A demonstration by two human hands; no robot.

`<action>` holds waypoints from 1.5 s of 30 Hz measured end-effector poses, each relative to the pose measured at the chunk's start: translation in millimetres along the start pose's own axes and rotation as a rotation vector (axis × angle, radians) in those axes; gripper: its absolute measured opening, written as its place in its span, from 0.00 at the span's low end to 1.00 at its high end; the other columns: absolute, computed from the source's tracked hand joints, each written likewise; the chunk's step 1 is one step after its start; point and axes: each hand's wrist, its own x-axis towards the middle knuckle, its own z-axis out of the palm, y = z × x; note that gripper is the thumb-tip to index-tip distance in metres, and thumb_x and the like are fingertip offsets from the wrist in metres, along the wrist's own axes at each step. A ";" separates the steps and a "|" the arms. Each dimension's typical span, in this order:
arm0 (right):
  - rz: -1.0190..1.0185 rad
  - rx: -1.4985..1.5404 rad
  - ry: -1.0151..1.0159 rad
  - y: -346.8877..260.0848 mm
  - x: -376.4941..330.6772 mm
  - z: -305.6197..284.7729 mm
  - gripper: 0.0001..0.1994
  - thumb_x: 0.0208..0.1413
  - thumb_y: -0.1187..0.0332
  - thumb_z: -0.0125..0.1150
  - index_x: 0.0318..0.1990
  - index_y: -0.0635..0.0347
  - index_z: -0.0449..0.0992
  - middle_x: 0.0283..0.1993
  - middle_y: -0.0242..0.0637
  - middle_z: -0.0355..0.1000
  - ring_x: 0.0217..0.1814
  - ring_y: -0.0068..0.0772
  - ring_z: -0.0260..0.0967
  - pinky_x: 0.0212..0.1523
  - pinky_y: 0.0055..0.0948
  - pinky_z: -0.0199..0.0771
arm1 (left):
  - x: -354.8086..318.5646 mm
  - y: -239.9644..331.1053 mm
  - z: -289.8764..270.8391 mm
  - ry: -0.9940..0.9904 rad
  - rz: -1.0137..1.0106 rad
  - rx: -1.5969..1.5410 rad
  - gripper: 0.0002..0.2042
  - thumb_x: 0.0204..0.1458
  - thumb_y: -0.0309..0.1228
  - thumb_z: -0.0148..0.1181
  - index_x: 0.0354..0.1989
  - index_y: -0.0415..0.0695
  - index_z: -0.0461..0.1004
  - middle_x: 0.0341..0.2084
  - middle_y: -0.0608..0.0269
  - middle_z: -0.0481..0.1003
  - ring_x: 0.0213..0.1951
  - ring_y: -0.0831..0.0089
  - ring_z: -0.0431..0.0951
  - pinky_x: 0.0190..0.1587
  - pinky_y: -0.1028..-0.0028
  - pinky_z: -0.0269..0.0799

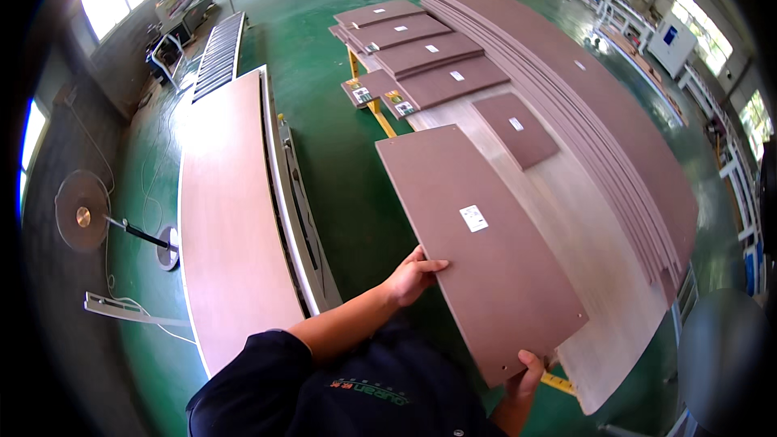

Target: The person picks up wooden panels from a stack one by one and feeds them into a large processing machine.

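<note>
A long mauve-brown panel (502, 275) with a white label and small corner holes is between my hands, tilted over the edge of a pale board-topped table (615, 320). My left hand (414, 277) grips its left long edge, thumb on top and fingers underneath. At the near short end, my right hand (526, 376) holds the corner, its thumb on the face; its other fingers are mostly hidden. Just beyond the panel lies a smaller labelled panel (515, 129) of the same colour.
Stacked long panels (583, 105) line the table's right side. Several shorter labelled panels (429, 53) overlap at its far end. To my left stands a long pink-topped bench (231, 194), with a roller conveyor (218, 53) beyond it. A round-headed fan (83, 214) is farther left. Green floor (340, 194) separates bench and table.
</note>
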 end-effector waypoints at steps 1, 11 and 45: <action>0.067 -0.006 -0.034 5.0 10.8 14.4 0.29 0.36 0.68 0.54 0.52 0.67 0.60 0.47 0.43 0.64 0.49 0.40 0.64 0.48 0.35 0.65 | 0.3 15.4 -8.7 0.027 0.022 0.006 0.25 0.49 0.23 0.54 0.56 0.43 0.55 0.51 0.60 0.64 0.54 0.66 0.64 0.57 0.62 0.58; 0.191 0.012 -0.065 97.5 118.3 167.4 0.31 0.40 0.64 0.52 0.56 0.62 0.58 0.51 0.41 0.62 0.53 0.40 0.61 0.53 0.36 0.62 | 78.5 178.5 -111.2 0.059 0.119 0.057 0.23 0.47 0.25 0.55 0.54 0.43 0.59 0.47 0.62 0.67 0.50 0.69 0.67 0.55 0.66 0.60; 0.068 0.174 0.056 234.9 502.1 466.0 0.28 0.50 0.70 0.56 0.59 0.64 0.55 0.59 0.40 0.59 0.62 0.38 0.55 0.61 0.38 0.54 | 491.5 542.9 -249.8 -0.120 -0.138 0.250 0.21 0.46 0.26 0.52 0.51 0.39 0.64 0.44 0.60 0.71 0.47 0.66 0.71 0.52 0.69 0.64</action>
